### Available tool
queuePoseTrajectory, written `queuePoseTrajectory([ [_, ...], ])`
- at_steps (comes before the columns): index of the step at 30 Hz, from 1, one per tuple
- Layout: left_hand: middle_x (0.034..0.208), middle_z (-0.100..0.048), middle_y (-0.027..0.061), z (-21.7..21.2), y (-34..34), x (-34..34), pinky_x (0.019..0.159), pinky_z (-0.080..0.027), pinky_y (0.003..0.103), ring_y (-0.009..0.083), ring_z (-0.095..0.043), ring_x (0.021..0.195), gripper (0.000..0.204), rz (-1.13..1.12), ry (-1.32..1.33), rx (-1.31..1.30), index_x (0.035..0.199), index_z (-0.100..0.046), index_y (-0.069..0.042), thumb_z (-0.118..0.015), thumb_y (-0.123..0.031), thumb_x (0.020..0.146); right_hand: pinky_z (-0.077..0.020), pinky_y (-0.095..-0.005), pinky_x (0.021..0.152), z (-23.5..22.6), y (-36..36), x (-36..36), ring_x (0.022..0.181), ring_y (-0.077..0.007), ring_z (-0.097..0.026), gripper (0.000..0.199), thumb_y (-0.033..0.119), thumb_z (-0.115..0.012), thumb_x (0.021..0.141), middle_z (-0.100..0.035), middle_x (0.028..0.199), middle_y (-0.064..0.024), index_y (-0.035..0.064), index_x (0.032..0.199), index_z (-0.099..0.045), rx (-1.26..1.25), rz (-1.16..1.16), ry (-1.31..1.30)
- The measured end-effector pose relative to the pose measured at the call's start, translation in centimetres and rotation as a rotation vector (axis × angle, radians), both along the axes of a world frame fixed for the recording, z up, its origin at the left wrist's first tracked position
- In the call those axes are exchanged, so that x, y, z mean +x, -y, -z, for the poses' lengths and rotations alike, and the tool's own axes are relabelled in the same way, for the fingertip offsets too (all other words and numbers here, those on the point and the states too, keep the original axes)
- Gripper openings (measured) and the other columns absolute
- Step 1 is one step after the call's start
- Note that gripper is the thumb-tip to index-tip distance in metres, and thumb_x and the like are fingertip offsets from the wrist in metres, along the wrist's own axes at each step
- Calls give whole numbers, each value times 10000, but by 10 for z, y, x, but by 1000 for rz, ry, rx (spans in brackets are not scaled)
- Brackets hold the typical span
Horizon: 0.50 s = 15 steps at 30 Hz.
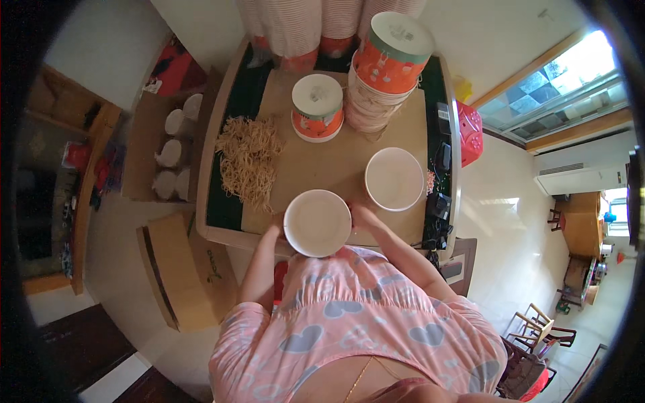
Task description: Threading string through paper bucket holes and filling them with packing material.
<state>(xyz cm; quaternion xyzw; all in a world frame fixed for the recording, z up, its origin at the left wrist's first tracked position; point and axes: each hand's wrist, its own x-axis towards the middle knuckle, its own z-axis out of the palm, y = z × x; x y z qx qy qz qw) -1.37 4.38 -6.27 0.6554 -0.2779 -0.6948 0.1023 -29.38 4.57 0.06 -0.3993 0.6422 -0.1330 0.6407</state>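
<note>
A white-lined paper tub (318,225) faces open side up at the table's near edge, between my two hands. My left hand (276,232) grips its left side, with most of the fingers hidden beneath the tub. On the opposite side, my right hand (362,216) curls against the tub's wall. Just right of that hand stands a second open paper tub (394,179). Beyond it, an upside-down red and green tub (395,52) tops a tall stack of tubs. Another overturned tub (317,107) sits left of the stack. Loose tan strings (248,161) lie heaped at the left.
Tall sleeves of nested tubs (290,30) line the table's back. Black adapters and cables (439,205) run along the right edge. A cardboard sheet (322,168) covers the table's middle. On the left floor stand a carton of white rolls (171,151) and a brown carton (181,269).
</note>
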Motion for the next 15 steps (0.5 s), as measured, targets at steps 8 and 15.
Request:
queuePoseTrajectory([
  [8,1108,-588,111,-50,14,-14,865,-444,305,192,-563,1000,461,-91,-102,-592,1232,-500,-30,-355,-365,950,-464,-263,519,-40,2,-23,640,-127,-560,32,-2,-518,820,-568,727,-33,26,809,-507,-528,18,79],
  [15,1392,-351,143,-306,112,-81,1054,-240,326,252,-335,1285,446,53,-28,-1507,1369,-308,-25,-313,-233,975,-466,-250,664,-247,95,-53,712,-95,-555,155,36,-465,903,-617,806,-43,-10,996,-581,-1091,237,23],
])
